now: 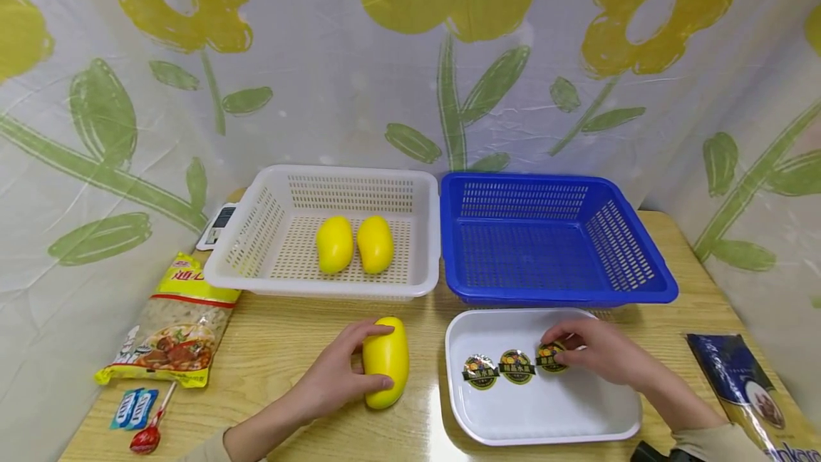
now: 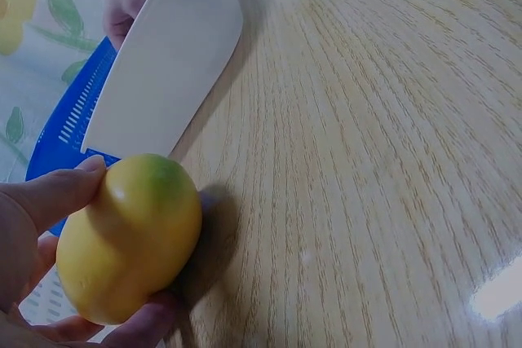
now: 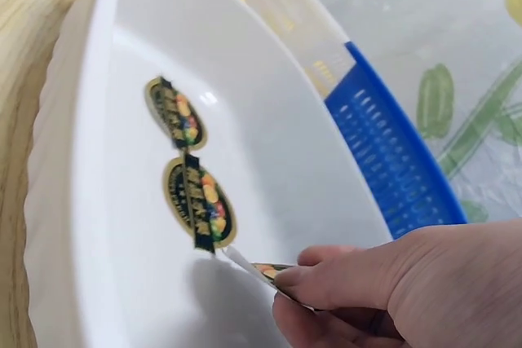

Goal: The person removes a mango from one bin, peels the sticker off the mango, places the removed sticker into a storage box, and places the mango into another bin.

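My left hand [image 1: 336, 373] grips a yellow mango [image 1: 388, 362] on the table, thumb on the near side and fingers at the far side. In the left wrist view the mango [image 2: 134, 238] shows a greenish patch at one end. Over the white tray [image 1: 545, 419], my right hand [image 1: 603, 351] pinches the rightmost round fruit sticker [image 3: 267, 271], which is tilted up from the tray floor in the right wrist view. Two more black-and-gold stickers, a middle one [image 1: 517, 367] and a left one [image 1: 479, 371], lie flat in the tray.
Behind stand a white basket [image 1: 321, 285] with two mangoes [image 1: 355, 244] and a blue basket [image 1: 558, 296]. At left lie a food packet [image 1: 173, 334], blue sachets [image 1: 134, 408] and a red lollipop [image 1: 146, 439]. A dark blue and gold packet [image 1: 747, 383] lies at right.
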